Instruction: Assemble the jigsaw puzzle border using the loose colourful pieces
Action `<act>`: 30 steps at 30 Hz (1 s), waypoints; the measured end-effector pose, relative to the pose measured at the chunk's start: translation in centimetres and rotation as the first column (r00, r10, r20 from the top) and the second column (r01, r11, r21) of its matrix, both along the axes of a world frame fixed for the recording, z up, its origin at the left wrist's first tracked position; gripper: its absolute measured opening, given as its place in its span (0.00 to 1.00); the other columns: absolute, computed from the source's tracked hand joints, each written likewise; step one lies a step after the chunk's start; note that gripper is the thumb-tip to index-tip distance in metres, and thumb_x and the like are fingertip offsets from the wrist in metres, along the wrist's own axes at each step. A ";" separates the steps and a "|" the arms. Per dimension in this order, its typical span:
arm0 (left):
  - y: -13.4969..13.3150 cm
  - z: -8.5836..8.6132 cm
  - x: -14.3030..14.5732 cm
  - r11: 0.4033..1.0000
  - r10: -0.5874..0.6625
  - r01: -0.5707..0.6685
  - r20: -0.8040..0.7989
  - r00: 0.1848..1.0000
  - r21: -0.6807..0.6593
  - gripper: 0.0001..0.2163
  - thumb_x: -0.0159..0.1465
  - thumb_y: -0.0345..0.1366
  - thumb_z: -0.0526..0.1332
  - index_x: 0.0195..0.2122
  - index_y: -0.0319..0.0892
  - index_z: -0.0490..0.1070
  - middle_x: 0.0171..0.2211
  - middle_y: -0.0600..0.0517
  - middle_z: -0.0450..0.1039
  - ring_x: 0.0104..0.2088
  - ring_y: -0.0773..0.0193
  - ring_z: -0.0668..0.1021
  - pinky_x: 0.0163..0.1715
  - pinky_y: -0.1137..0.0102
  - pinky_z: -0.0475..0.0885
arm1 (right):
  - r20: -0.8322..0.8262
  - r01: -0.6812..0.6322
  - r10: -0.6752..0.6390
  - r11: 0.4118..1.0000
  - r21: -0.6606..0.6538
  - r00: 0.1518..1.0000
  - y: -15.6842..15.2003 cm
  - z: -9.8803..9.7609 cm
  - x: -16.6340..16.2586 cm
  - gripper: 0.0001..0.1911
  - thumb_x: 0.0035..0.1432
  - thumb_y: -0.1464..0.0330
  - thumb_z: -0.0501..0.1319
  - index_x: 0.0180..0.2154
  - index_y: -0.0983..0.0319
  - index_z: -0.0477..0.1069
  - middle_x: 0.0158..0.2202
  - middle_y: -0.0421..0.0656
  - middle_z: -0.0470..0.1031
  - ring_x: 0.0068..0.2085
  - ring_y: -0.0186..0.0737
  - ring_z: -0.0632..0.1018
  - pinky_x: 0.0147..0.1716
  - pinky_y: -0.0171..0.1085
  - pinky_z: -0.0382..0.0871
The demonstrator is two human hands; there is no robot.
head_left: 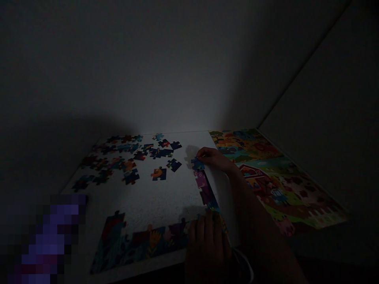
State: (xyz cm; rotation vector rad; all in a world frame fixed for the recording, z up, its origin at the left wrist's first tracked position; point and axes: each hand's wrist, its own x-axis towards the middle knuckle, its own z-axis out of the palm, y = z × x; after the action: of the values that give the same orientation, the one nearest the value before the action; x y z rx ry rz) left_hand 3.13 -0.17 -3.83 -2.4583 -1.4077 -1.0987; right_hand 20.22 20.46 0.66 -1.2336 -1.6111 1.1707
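Note:
My right hand (214, 157) reaches across the white table (166, 197) and pinches a blue puzzle piece (197, 164) at the top end of a joined strip of pieces (205, 189). That strip runs down the right side to a joined bottom border (133, 240). My left hand (207, 244) lies flat with its fingers stretched out on the border's lower right corner, where strip and border meet. The scene is very dark and fine detail is lost.
Several loose puzzle pieces (130, 156) are scattered over the back left of the table. A colourful farm picture (284, 185) lies to the right of the white surface. Plain walls stand close behind and to the right. A blurred purple patch (50, 240) fills the lower left.

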 end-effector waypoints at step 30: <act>0.1 -0.2 0.2 0.999 0.016 -0.019 0.062 0.998 0.037 0.16 0.68 0.34 0.48 0.46 0.38 0.75 0.44 0.47 0.77 0.43 0.55 0.73 0.47 0.57 0.62 | 0.015 0.256 -0.264 0.948 0.186 0.964 1.7 -3.0 -1.1 0.13 0.44 0.71 0.57 0.34 0.61 0.75 0.42 0.46 0.79 0.47 0.46 0.77 0.52 0.46 0.66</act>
State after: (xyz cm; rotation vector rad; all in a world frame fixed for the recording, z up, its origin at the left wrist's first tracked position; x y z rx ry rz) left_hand 3.38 -0.07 -4.01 -2.4016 -1.4088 -1.1955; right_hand 19.09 22.18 -2.35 -1.3095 -1.4938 0.8193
